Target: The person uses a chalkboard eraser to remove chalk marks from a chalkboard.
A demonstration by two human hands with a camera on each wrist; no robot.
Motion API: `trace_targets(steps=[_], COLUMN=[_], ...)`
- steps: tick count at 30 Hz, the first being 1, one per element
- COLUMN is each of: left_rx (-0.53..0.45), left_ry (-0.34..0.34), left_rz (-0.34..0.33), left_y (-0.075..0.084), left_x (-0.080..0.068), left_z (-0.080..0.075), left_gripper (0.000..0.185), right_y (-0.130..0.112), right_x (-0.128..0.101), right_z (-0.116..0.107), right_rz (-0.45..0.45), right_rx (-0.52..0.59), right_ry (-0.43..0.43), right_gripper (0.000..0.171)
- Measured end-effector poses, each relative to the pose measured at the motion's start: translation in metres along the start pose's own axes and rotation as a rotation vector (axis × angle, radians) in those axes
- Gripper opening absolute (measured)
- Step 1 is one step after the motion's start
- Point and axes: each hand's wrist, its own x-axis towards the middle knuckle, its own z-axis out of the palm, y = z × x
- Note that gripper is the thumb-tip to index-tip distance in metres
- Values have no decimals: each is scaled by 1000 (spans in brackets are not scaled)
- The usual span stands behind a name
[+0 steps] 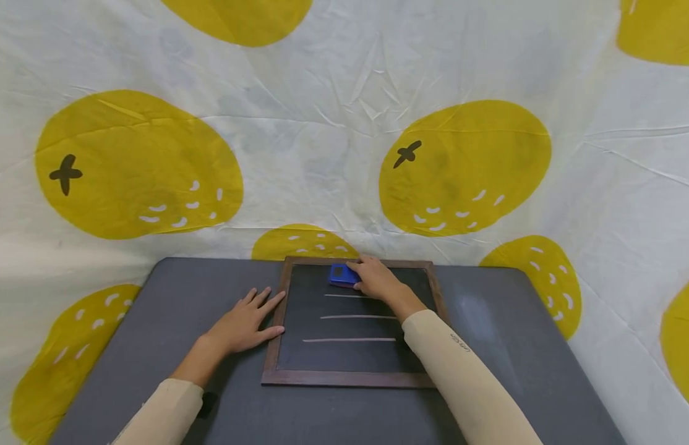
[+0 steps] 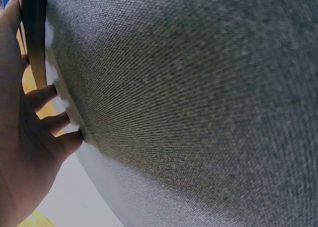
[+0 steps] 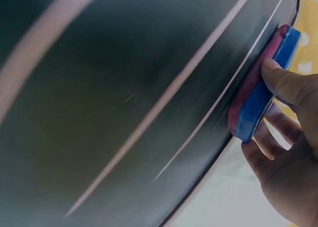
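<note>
The right hand (image 1: 375,279) pinches a blue eraser (image 1: 342,275) against the top of the chalkboard (image 1: 350,355), which lies near the far edge of the grey desk (image 1: 155,321), while the left hand (image 1: 245,322) rests spread and flat, touching the board's left frame.

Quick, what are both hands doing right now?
Left hand: open, flat beside the wooden-framed chalkboard.
Right hand: gripping the blue felt-backed eraser.

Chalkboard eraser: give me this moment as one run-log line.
right hand: grips blue eraser at chalkboard top edge | left hand: flat on table, touching frame | chalk lines: three remain
</note>
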Motion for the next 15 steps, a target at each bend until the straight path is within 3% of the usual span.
trace_targets(steps=[8,15], left_rx=[-20,-16], left_ry=[-19,-34], left_rz=[-12,-25], left_y=[3,3], left_x=[4,4], left_z=[-3,-10], left_gripper=[84,84], right_y=[53,89], right_x=[-35,-58], right_z=[-6,-9], right_rz=[51,24], right_rx=[40,49], right_ry=[10,56], right_gripper=[63,62])
